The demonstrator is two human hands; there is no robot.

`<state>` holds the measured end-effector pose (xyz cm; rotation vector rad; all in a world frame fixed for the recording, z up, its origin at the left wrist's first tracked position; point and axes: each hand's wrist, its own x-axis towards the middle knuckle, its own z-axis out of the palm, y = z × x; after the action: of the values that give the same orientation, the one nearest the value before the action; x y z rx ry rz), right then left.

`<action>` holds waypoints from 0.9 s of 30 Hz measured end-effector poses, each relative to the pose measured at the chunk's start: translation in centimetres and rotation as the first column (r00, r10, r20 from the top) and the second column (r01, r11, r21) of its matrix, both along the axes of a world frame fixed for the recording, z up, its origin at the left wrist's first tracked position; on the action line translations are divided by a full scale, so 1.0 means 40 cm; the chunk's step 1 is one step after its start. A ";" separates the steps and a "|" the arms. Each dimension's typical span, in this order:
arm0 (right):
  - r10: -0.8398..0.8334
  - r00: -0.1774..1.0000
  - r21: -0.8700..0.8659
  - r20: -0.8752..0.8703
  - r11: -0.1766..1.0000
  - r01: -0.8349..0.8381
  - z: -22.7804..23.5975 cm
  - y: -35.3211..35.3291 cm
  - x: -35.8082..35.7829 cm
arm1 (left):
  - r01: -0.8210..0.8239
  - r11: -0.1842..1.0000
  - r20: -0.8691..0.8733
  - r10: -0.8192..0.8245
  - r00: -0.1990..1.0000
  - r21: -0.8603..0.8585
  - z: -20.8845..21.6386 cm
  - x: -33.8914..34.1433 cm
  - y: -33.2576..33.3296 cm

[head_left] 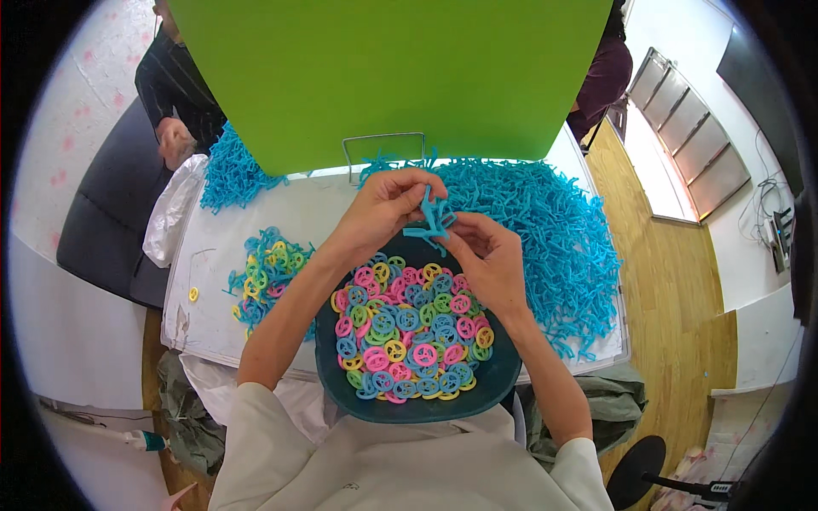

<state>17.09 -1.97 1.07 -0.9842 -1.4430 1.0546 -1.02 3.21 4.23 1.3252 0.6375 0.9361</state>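
Blue plastic sprue piece (433, 219), branched, pinched between both hands above bowl

Bare counter (311, 200) lies left of the left hand (383, 209), between the small pile of coloured rings (260, 277) and the blue heap (228, 175) at the back. To the right, the big heap of blue plastic frames (558, 247) covers the surface. The green board (388, 77) and a wire stand (383, 140) close the far side. The dark bowl (341, 387) fills the near edge.
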 end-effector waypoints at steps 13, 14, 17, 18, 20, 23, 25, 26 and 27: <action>-0.734 0.588 0.642 0.340 0.638 0.425 -0.008 0.032 0.017 | -0.200 0.976 0.062 0.205 0.977 -0.086 -0.016 0.018 0.002; -0.729 0.592 0.638 0.343 0.644 0.423 -0.004 0.028 0.015 | -0.175 0.981 0.020 0.177 0.984 -0.089 -0.022 0.017 -0.003; -0.228 0.954 0.287 0.193 0.943 0.168 -0.006 0.023 0.019 | -0.103 0.983 -0.038 0.098 0.994 -0.153 -0.042 0.030 -0.023; -0.231 0.953 0.286 0.194 0.943 0.171 -0.014 0.025 0.026 | -0.100 0.983 -0.037 0.095 0.995 -0.154 -0.039 0.032 -0.028; -0.231 0.960 0.244 0.159 0.951 0.189 -0.023 0.030 0.040 | -0.041 0.976 -0.279 -0.021 0.960 -0.214 -0.027 0.033 -0.036; -0.275 0.961 0.166 -0.015 0.947 0.274 -0.028 0.026 0.033 | 0.181 0.979 -0.710 -0.063 0.701 0.092 -0.096 0.037 -0.037; -0.221 0.973 0.138 -0.068 0.964 0.228 -0.026 0.027 0.023 | 0.296 0.869 -0.788 0.158 0.595 0.397 -0.160 0.048 -0.070; -0.171 0.978 0.110 -0.119 0.977 0.185 -0.025 0.029 0.020 | 0.439 0.649 -0.768 0.394 0.505 0.621 -0.189 0.054 -0.085; -0.168 0.979 0.114 -0.118 0.977 0.182 -0.025 0.029 0.018 | 0.410 0.635 -0.731 0.394 0.557 0.655 -0.190 0.060 -0.094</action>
<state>17.82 -0.79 0.06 -0.9322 -1.2923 0.8653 1.37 -0.54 -3.36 2.6873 0.9962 0.4666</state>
